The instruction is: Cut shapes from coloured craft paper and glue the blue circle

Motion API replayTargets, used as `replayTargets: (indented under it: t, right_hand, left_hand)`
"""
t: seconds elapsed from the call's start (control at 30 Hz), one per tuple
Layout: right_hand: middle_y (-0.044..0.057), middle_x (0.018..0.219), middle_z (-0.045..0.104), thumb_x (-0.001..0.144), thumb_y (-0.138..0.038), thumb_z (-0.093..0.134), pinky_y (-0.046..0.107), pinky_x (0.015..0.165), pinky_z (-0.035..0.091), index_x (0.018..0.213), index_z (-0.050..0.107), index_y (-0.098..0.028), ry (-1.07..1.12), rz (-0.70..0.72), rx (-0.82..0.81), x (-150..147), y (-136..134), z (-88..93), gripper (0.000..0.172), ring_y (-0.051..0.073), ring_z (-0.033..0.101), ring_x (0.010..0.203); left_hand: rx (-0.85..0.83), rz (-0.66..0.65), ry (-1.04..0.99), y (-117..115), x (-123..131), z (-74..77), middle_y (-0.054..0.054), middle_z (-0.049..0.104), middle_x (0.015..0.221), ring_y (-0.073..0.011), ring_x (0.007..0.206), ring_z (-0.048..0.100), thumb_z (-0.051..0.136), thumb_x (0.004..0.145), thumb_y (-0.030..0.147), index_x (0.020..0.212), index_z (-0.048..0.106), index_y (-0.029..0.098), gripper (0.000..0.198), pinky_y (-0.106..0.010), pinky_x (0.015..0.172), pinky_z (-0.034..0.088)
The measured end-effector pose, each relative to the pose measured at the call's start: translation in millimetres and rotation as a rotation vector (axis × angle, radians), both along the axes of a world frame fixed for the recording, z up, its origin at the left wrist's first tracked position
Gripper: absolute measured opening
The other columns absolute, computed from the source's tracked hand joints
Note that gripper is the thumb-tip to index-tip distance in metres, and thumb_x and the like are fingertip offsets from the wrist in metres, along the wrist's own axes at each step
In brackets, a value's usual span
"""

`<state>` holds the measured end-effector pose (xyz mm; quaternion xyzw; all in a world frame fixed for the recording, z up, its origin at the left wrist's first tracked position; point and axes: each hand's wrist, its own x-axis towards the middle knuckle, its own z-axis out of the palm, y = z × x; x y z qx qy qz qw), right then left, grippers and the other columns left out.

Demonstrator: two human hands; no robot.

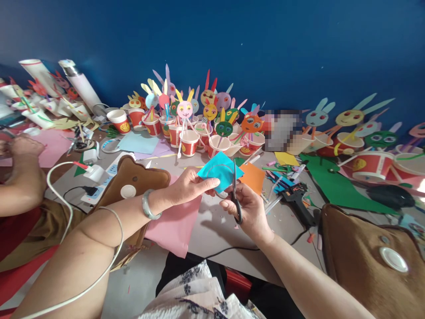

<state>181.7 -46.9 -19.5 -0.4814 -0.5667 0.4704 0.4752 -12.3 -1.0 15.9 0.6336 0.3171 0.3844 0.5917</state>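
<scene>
Left hand: pinched shut on the near-left corner of the blue paper, thumb on top and fingers under. The sheet is held flat above the table, likely so that its free edge faces the blades.
Right hand: closed around the scissors, fingers through the dark handles. The blades point up and away from the body and meet the right edge of the blue paper; how far they gape cannot be told.
Blue paper: in the air between both hands, in front of the chest. A faint curved line shows on it.
Bracelet: pale ring on the left wrist.
Pink paper: lies under the left forearm and hangs over the near table edge.
Orange paper: flat on the table just beyond the right hand, close enough to pick up.
Glue gun: black, lying on its side to the right of the hands, its cord trailing toward the near edge.
Paper cups: red and white, set in rows along the far side against the blue wall, with paper faces and long ears standing above them. They seem to be kept back, out of the working space.
Green paper: a large sheet on the right, with scraps around it.
Other person's hand: at the far left, resting by pink sheets, well apart.
</scene>
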Motion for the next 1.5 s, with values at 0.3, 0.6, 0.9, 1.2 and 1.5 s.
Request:
replayTargets:
  t: [0.3,0.6,0.9,1.2,1.5]
  right_hand:
    - [-0.003,0.062,0.062,0.058,-0.057,0.091,0.026,0.05,0.043,0.084,0.061,-0.02,-0.004,-0.017,0.006,0.7,-0.2,-0.4,0.054,0.012,0.054,0.052]
    - [-0.002,0.059,0.062,0.059,-0.058,0.091,0.026,0.049,0.043,0.085,0.062,-0.02,-0.035,-0.019,0.025,1.2,-0.9,-0.1,0.054,0.013,0.053,0.051]
    - [-0.002,0.06,0.06,0.061,-0.062,0.088,0.027,0.049,0.042,0.083,0.059,-0.022,-0.033,-0.012,0.018,0.3,-0.8,0.0,0.054,0.013,0.051,0.05]
    - [-0.003,0.057,0.06,0.06,-0.061,0.089,0.026,0.047,0.041,0.082,0.059,-0.022,-0.022,-0.018,0.011,-0.1,-1.0,0.0,0.054,0.012,0.05,0.048]
    - [-0.002,0.057,0.061,0.061,-0.063,0.087,0.025,0.043,0.042,0.082,0.059,-0.022,-0.021,-0.025,0.011,-0.3,-0.1,-0.9,0.054,0.012,0.052,0.046]
  left_hand:
    - [0.057,-0.011,-0.007,4.6,-2.8,-6.7,-0.005,0.069,0.069,-0.0141,0.067,0.066,0.069,0.087,0.047,0.071,0.067,0.014,0.038,-0.025,0.066,0.057]
    - [0.096,-0.001,-0.021,5.3,-3.1,-4.7,-0.005,0.067,0.067,-0.0139,0.067,0.063,0.069,0.087,0.048,0.068,0.065,0.014,0.039,-0.025,0.066,0.056]
    - [0.074,0.023,0.001,3.8,-3.2,-2.9,-0.003,0.066,0.066,-0.013,0.065,0.06,0.068,0.086,0.046,0.065,0.064,0.015,0.037,-0.025,0.065,0.054]
    - [0.102,0.052,0.015,4.0,-3.3,-3.3,-0.002,0.062,0.065,-0.0121,0.066,0.056,0.066,0.086,0.046,0.062,0.06,0.015,0.04,-0.025,0.066,0.052]
    - [0.122,0.071,0.046,4.6,-3.5,-2.9,-0.001,0.057,0.061,-0.0117,0.063,0.053,0.065,0.086,0.046,0.058,0.053,0.017,0.042,-0.024,0.063,0.05]
